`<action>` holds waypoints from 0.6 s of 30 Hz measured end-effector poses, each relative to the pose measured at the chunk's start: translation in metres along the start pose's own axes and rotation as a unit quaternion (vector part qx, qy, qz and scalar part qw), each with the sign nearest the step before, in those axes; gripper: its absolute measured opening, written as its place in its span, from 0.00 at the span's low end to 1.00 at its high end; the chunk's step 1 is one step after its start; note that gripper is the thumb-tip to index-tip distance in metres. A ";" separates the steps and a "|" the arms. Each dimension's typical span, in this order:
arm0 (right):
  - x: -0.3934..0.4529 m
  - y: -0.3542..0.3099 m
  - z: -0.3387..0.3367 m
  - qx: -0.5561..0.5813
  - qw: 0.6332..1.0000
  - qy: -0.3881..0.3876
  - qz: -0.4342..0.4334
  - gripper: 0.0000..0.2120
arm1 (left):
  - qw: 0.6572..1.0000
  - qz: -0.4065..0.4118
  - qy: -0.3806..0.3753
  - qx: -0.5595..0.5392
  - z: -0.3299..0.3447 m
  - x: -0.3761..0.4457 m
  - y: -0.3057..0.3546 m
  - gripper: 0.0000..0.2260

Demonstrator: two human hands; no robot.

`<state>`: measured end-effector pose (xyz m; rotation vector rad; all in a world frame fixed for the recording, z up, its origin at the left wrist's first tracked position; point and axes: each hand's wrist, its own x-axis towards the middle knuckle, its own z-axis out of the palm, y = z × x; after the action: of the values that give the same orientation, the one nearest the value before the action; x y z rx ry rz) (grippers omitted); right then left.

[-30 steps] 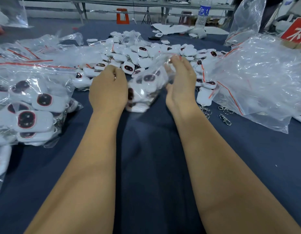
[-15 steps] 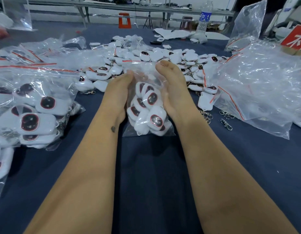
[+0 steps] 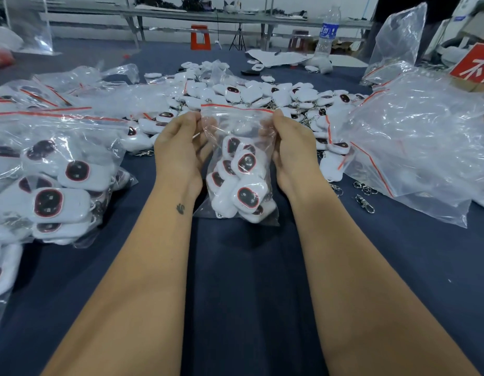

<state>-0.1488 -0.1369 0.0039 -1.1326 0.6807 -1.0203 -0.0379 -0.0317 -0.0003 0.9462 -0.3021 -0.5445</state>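
Between the fingers of the left hand (image 3: 181, 147) and the right hand (image 3: 292, 147), the clear zip bag (image 3: 242, 126) of white key fobs (image 3: 246, 194) is held upright over the worktop (image 3: 249, 280), each hand pinching one end of its red seal strip (image 3: 236, 107). The step appears to be sealing; the next move calls for pressing the strip shut along its length. Whether it is already sealed cannot be told.

One wide-angle camera, worn on the person's head, faces forward and down over a blue table (image 3: 235, 294). It sits close above the work: the left hand (image 3: 181, 147) and right hand (image 3: 292, 150) fill the frame's centre, pinching a bag (image 3: 240, 169) between them. Toward 12 o'clock the table recedes, and a bottle (image 3: 326, 33) stands far back at 1 o'clock.
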 end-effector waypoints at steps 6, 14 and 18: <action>-0.003 -0.001 -0.004 -0.047 0.998 -0.031 -0.021 0.09 | 0.997 -0.053 -0.017 0.060 0.004 0.000 -0.002 0.09; -0.006 -0.004 -0.004 0.022 0.998 -0.030 0.045 0.11 | 0.998 -0.039 -0.024 0.035 0.000 -0.001 0.000 0.06; -0.005 -0.004 -0.004 0.059 0.997 -0.038 0.039 0.09 | 0.997 -0.079 -0.010 0.007 -0.004 0.003 0.003 0.04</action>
<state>-0.1553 -0.1337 0.0063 -1.0279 0.5923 -0.9350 -0.0330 -0.0291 -0.0003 0.9832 -0.2504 -0.6974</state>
